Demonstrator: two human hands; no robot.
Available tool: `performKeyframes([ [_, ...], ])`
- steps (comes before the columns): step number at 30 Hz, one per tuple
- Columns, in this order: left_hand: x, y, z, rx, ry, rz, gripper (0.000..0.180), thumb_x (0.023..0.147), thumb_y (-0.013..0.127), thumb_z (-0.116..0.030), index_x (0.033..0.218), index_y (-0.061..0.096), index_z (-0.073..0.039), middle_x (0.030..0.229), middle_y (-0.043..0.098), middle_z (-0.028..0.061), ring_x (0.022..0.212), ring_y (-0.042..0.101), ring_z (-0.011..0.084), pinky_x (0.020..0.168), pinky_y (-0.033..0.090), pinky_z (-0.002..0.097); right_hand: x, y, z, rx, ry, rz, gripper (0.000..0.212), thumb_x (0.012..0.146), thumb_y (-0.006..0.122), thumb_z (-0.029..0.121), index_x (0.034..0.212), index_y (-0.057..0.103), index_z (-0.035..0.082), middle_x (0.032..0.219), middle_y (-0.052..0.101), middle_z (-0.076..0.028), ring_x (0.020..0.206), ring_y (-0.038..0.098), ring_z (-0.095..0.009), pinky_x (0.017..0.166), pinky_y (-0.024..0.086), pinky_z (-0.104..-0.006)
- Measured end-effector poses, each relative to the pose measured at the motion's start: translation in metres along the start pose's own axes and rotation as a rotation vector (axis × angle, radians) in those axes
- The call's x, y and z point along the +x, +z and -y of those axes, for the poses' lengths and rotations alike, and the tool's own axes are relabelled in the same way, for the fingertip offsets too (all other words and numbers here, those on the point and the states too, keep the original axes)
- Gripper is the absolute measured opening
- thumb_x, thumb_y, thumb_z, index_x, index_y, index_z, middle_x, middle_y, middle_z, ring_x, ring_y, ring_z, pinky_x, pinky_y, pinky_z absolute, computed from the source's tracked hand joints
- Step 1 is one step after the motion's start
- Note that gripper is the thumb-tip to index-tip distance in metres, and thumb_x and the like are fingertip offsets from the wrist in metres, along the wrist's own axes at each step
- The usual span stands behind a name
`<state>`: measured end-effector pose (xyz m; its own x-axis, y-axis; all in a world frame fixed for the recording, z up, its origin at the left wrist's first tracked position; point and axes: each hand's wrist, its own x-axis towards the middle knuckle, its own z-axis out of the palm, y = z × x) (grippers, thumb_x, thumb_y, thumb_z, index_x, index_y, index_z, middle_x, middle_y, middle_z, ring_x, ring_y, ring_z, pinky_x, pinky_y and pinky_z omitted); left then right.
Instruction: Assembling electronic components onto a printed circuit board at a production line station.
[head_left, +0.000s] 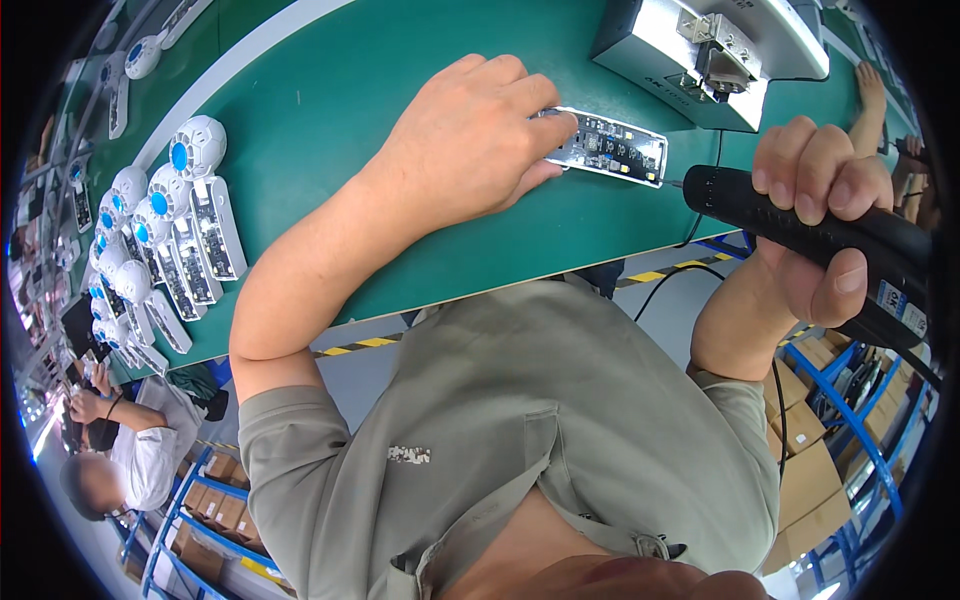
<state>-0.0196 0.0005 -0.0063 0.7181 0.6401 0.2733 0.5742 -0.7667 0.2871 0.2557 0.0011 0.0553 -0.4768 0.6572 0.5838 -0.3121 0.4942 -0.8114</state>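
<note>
My left hand (478, 135) grips one end of a long, narrow white housing (660, 160), its fingers closed round it. A black circuit board (612, 147) with small pale parts lies in the housing, facing up. The other end of the housing sticks out to the right of my fingers. In my right hand (815, 190) is a black electric screwdriver (735, 197), held nearly level with the fingers wrapped over its body. Its thin bit points left and reaches the housing's right end; whether it sits in a screw, I cannot tell.
A silver screw feeder (660, 70) stands at the back right of the green table (320, 120). Several white units with round heads and blue discs (195, 150) are lined up at the left. A cable (690, 225) hangs over the front edge. Another person (140, 450) works at far left.
</note>
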Motion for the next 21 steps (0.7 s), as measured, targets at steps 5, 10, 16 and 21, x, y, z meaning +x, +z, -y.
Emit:
performKeyframes([
  [5, 0.0, 0.003, 0.001, 0.008, 0.019, -0.036, 0.024, 0.077, 0.074, -0.025, 0.097, 0.07, -0.012, 0.098, 0.061, 0.0023, 0.087, 0.055, 0.0213, 0.08, 0.045, 0.0326, -0.002, 0.002, -0.003, 0.006, -0.005, -0.005, 0.033, 0.083, 0.058, 0.029, 0.107, 0.05, 0.008, 0.085, 0.051, -0.007, 0.075, 0.049, -0.019, 0.068, 0.044, -0.0283],
  [10, 0.0, -0.001, 0.0, 0.005, 0.009, -0.014, 0.029, 0.075, 0.076, -0.019, 0.102, 0.069, -0.011, 0.104, 0.062, 0.0016, 0.088, 0.055, 0.0203, 0.08, 0.045, 0.0318, -0.002, 0.003, 0.0, 0.005, -0.032, -0.011, 0.034, 0.083, 0.056, 0.027, 0.109, 0.052, 0.006, 0.085, 0.051, -0.007, 0.074, 0.049, -0.019, 0.068, 0.044, -0.0288],
  [16, -0.001, -0.002, -0.002, 0.022, 0.013, -0.024, 0.03, 0.074, 0.076, -0.02, 0.101, 0.069, -0.01, 0.103, 0.061, 0.0018, 0.086, 0.055, 0.0208, 0.079, 0.045, 0.032, 0.02, -0.018, 0.026, -0.071, -0.166, -0.033, 0.04, 0.087, 0.052, 0.028, 0.118, 0.053, 0.002, 0.088, 0.052, -0.008, 0.076, 0.049, -0.02, 0.07, 0.044, -0.0297],
  [21, -0.002, 0.0, -0.003, 0.021, 0.017, -0.039, 0.029, 0.074, 0.076, -0.02, 0.101, 0.069, -0.01, 0.103, 0.061, 0.0019, 0.086, 0.055, 0.021, 0.079, 0.045, 0.0319, 0.037, -0.035, 0.025, -0.106, -0.226, -0.027, 0.04, 0.09, 0.048, 0.032, 0.117, 0.056, 0.004, 0.092, 0.053, -0.007, 0.082, 0.049, -0.021, 0.076, 0.041, -0.0328],
])
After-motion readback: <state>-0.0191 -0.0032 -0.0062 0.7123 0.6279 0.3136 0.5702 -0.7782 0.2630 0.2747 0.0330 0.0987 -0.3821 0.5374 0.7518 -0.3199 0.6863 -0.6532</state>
